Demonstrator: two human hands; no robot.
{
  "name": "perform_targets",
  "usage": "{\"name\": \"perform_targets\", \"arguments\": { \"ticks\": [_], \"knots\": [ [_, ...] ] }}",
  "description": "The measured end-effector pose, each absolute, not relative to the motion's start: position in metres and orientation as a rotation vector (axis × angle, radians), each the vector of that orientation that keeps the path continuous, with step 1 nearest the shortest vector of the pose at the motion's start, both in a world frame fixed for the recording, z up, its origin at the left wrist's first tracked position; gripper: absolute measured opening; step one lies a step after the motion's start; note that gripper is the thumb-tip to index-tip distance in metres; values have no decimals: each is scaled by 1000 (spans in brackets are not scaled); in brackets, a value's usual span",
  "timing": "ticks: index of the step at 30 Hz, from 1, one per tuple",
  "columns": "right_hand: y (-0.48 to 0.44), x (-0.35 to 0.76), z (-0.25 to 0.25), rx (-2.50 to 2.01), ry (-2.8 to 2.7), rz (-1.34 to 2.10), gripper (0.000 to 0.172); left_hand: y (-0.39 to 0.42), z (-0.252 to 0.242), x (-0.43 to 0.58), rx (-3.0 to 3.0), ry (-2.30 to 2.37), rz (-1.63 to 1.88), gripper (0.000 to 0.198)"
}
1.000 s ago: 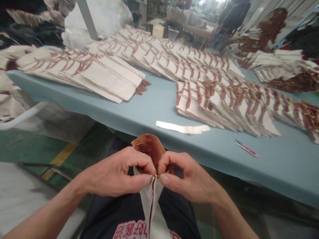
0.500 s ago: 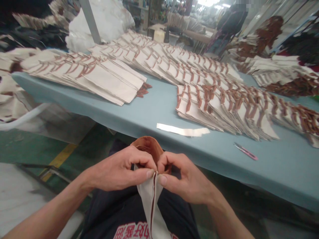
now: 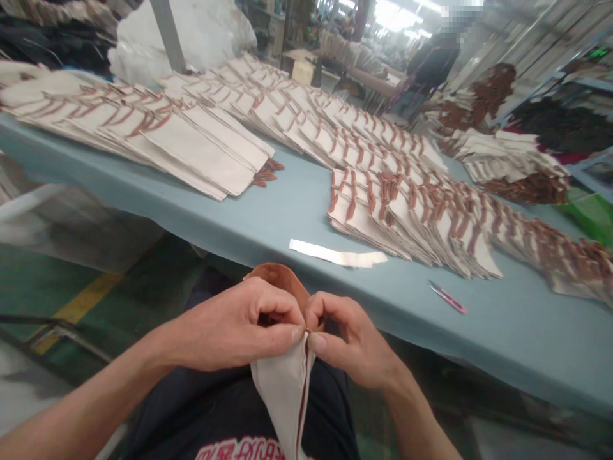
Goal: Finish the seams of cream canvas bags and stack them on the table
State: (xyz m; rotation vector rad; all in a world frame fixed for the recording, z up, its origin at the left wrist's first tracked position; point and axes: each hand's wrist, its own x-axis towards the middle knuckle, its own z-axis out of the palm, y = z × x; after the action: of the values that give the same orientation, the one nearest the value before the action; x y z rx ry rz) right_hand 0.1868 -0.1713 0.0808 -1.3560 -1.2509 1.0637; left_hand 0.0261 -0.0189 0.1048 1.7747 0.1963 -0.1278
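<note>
Head view gives us mostly woven cloth. The cream cloth piece (image 3: 280,390) looks matt and fairly stiff; it hangs in a narrowing fold above our dark garment (image 3: 230,406), whose front bears red-and-white lettering, and a thin dark line runs down the piece's open edge. At its upper end a smooth, rust-brown band (image 3: 278,276) curves into a rounded loop behind our fingers. We see the piece at the near side of the table (image 3: 297,214), in front of the edge of a plain blue covering.

On that covering, flat cream panels with brown edging overlap like shingles, in a left stack (image 3: 205,147) and a right stack (image 3: 407,217). Between us and the right stack lie a flat pale strip (image 3: 338,253), ragged at one end, and slim snips (image 3: 447,298) with pink handles.

Our left hand (image 3: 253,322) is nearly closed, thumb and curled forefinger pinching the cloth at its top edge. Our right hand (image 3: 347,338) mirrors it just beside, its thumb pressed to the same edge, its forefinger bent behind. Both thumb tips nearly meet at the seam.
</note>
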Motion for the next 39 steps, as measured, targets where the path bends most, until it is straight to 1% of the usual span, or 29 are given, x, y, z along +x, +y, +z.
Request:
{"name": "perform_targets", "arguments": {
  "ticks": [7,11,17,24,35,39],
  "knots": [
    [-171,186,81,-1369,-1248,1091,39,-17,101,25,1747,191,-147,28],
    [-170,183,86,-1409,-1262,1088,31,-15,96,23,1719,198,-151,28],
    [-171,184,96,-1584,-1320,1080,17,-14,92,24,1676,236,-161,27],
    [-170,184,93,-1595,-1305,1163,22,-16,91,24,1675,245,-136,27],
    [-167,183,92,-1600,-1281,1209,13,-17,93,21,1685,281,-158,27],
    [-167,181,93,-1622,-1243,1215,17,-19,95,23,1696,304,-159,26]
  ]
}}
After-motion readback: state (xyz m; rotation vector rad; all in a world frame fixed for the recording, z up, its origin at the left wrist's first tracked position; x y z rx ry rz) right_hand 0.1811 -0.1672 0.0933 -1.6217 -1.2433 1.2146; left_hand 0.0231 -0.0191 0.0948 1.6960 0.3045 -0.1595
